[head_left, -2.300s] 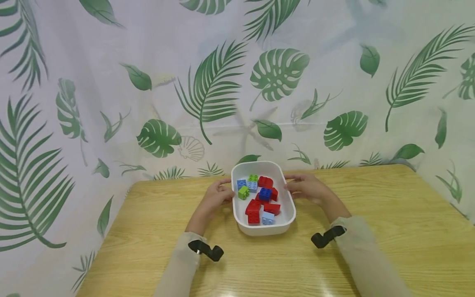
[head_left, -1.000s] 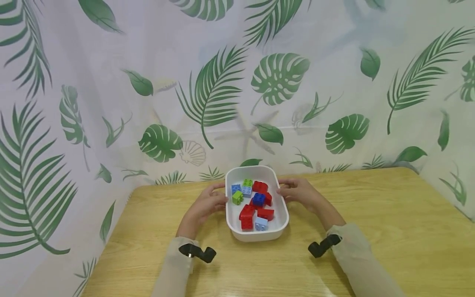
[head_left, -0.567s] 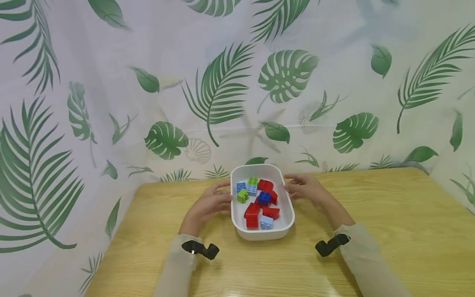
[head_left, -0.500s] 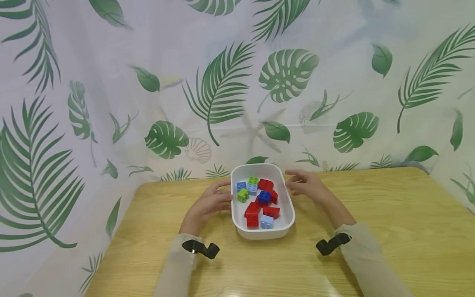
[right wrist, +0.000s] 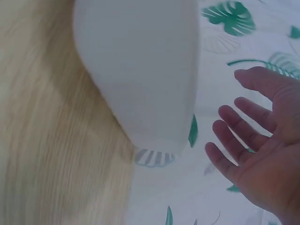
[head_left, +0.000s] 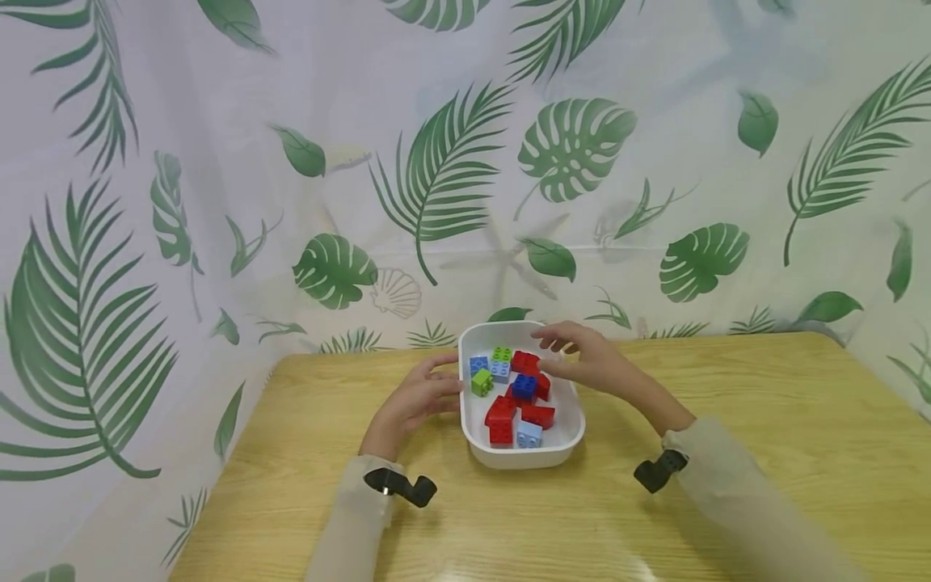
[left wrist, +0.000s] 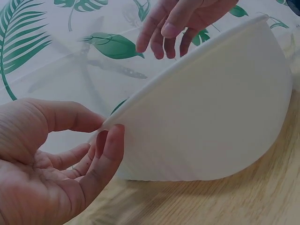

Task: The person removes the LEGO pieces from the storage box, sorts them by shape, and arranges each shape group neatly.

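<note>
A white plastic box (head_left: pixel 520 459) stands on the table with several toy building bricks inside. Red bricks fill its middle and right, with a dark blue brick (head_left: pixel 524 386) on top of them. Green bricks (head_left: pixel 482 382) and light blue bricks lie at the left, and another light blue brick (head_left: pixel 529 435) sits near the front. My left hand (head_left: pixel 418 400) holds the box's left rim between thumb and fingers, as the left wrist view shows. Over the right rim hovers my right hand (head_left: pixel 592 360), fingers loosely bent and holding nothing; in the right wrist view this hand (right wrist: pixel 262 145) is apart from the wall.
The wooden table (head_left: pixel 291 501) stretches to both sides of the box. Behind it hangs a white curtain (head_left: pixel 465 194) printed with green leaves, close to the box's far end. A black camera mount (head_left: pixel 660 470) sits on each wrist.
My right hand has let go of the box's right side and risen inward over the rim. The left hand stays at the left rim. The bricks keep their places.
</note>
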A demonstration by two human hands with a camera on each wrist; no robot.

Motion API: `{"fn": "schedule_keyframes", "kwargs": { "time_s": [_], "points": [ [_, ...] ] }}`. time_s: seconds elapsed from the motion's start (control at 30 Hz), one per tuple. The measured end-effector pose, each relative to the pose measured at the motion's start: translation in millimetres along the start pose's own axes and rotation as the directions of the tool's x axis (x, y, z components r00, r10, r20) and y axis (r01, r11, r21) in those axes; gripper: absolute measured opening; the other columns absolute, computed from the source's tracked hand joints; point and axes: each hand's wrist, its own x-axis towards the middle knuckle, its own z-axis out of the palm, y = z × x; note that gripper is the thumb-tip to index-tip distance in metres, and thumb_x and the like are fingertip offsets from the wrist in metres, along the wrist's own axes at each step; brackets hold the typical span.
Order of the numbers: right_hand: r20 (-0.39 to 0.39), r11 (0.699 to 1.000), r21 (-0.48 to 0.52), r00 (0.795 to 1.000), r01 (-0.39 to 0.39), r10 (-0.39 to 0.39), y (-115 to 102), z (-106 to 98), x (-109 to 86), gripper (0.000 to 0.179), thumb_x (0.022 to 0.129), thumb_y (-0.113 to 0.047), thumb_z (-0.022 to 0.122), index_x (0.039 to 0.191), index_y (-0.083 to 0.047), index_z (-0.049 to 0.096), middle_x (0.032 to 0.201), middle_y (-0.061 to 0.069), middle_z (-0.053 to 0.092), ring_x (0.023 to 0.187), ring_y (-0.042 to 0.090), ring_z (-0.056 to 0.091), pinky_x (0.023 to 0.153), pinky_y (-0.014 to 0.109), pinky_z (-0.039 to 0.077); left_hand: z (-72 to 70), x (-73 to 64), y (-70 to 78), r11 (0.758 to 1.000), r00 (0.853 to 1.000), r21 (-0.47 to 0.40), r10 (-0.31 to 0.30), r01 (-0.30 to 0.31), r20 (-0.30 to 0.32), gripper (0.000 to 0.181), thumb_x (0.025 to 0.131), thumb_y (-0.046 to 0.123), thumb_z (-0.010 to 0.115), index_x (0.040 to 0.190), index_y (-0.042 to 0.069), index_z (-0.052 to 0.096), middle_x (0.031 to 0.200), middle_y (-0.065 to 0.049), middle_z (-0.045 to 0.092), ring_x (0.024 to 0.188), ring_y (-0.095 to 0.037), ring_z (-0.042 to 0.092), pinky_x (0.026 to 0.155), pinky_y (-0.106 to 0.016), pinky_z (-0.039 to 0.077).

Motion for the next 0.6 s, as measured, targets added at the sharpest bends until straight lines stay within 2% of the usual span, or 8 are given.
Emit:
{"fn": "schedule_keyframes", "kwargs": {
  "time_s": [0.1, 0.23, 0.5, 0.6],
  "points": [
    [0.034, 0.995, -0.076, 0.998, 0.06, -0.057, -1.7, 5.3, 3.1, 0.044, 0.089, -0.015, 0.077, 0.131, -0.008, 0.066, 0.122, 0.013, 0.069, 0.112, 0.031, 0.06, 0.097, 0.054, 0.053, 0.1, -0.9, 2.1, 1.0, 1.0, 0.012, -0.004, 0.004, 0.005, 0.059, 0.096, 0.004, 0.063, 0.151, 0.014, 0.044, 0.135, -0.022, 0.061, 0.112, -0.029, 0.067, 0.089, -0.038, 0.06],
    [0.084, 0.98, -0.174, 0.993, 0.101, -0.087, 3.8, 14.0, 4.8, 0.043, 0.087, -0.017, 0.079, 0.128, -0.009, 0.069, 0.127, 0.013, 0.068, 0.118, 0.033, 0.058, 0.098, 0.053, 0.053, 0.9, -1.3, 3.1, 0.999, 1.0, 0.032, 0.0, 0.0, 0.018, 0.061, 0.096, 0.004, 0.062, 0.153, 0.012, 0.042, 0.136, -0.023, 0.06, 0.115, -0.032, 0.066, 0.09, -0.04, 0.06],
    [0.146, 0.951, -0.25, 0.978, 0.182, -0.148, 7.0, 25.3, 6.6, 0.046, 0.083, -0.02, 0.083, 0.125, -0.007, 0.071, 0.125, 0.014, 0.069, 0.117, 0.031, 0.06, 0.098, 0.051, 0.055, 1.8, -0.5, 3.0, 0.999, 1.0, 0.032, -0.003, 0.003, 0.003, 0.062, 0.095, 0.003, 0.063, 0.153, 0.012, 0.042, 0.131, -0.022, 0.062, 0.111, -0.029, 0.067, 0.087, -0.037, 0.061],
    [0.158, 0.926, -0.303, 0.97, 0.224, -0.183, 7.7, 28.9, 7.3, 0.045, 0.082, -0.022, 0.083, 0.124, -0.008, 0.072, 0.123, 0.011, 0.07, 0.115, 0.029, 0.061, 0.096, 0.049, 0.056, 1.5, -0.2, 2.5, 1.0, 1.0, 0.029, -0.002, 0.002, 0.0, 0.062, 0.095, 0.003, 0.064, 0.152, 0.012, 0.043, 0.129, -0.021, 0.063, 0.109, -0.027, 0.067, 0.087, -0.037, 0.061]
  ]
}}
